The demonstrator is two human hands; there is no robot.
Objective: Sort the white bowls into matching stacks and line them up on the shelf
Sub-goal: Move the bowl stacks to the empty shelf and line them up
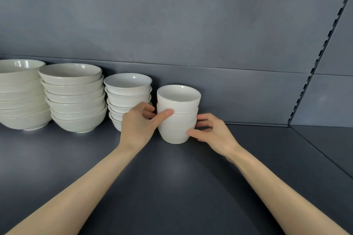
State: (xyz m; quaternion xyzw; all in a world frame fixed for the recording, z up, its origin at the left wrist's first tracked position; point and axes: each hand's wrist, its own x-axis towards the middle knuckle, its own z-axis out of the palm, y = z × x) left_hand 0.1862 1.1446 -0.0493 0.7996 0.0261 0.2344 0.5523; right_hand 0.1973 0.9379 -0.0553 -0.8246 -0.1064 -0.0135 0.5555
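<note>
Four stacks of white bowls stand in a row along the back of the dark shelf (172, 177). At the far left is the widest stack (21, 97), then a stack of broad shallow bowls (74, 99), then a stack of smaller bowls (127, 93). Rightmost is a short stack of three small deep bowls (178, 114). My left hand (138, 124) grips this stack's left side, thumb across the middle bowl. My right hand (212, 130) holds its right side near the bottom bowl with curled fingers.
The grey back wall (191, 25) rises right behind the stacks. A side panel with a slotted rail (322, 59) closes off the right end. Bare shelf surface lies to the right of the small stack and in front of all stacks.
</note>
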